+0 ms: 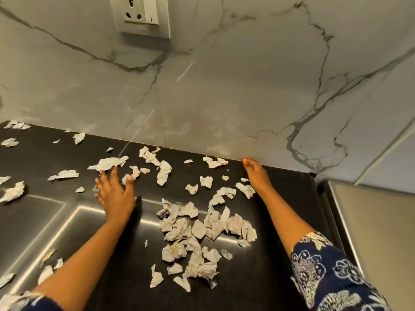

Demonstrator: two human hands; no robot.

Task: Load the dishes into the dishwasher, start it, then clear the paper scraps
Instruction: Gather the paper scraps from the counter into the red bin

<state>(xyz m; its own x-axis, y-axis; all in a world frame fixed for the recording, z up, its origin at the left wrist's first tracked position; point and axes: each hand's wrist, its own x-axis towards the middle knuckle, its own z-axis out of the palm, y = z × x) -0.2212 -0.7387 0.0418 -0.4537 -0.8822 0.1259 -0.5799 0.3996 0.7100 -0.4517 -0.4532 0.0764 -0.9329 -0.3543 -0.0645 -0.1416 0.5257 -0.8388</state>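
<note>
1. Dark counter [280, 265] fills the near view, with a blue flowered sleeve [325, 277] closest on the right.
2. A big heap of paper scraps [202, 230] lies mid-counter, between the two arms. More bits lie spread to the left and back.
3. The left hand [114, 194] is wide open, fingers spread, low over the counter beside loose bits. It holds nothing.
4. The right hand [256, 176] stands on its edge with straight fingers, its tip touching the foot of the marble wall [224, 86]. It holds nothing too.
5. I think the step is sweeping scraps into one heap. To do it well, keep both hands low, start behind the far bits, and pull slowly so light bits do not fly off.
6. No bin, bowl or dishwasher shows, so I cannot tell where the heap goes.
7. A socket [139, 16] sits far up the wall.
</note>
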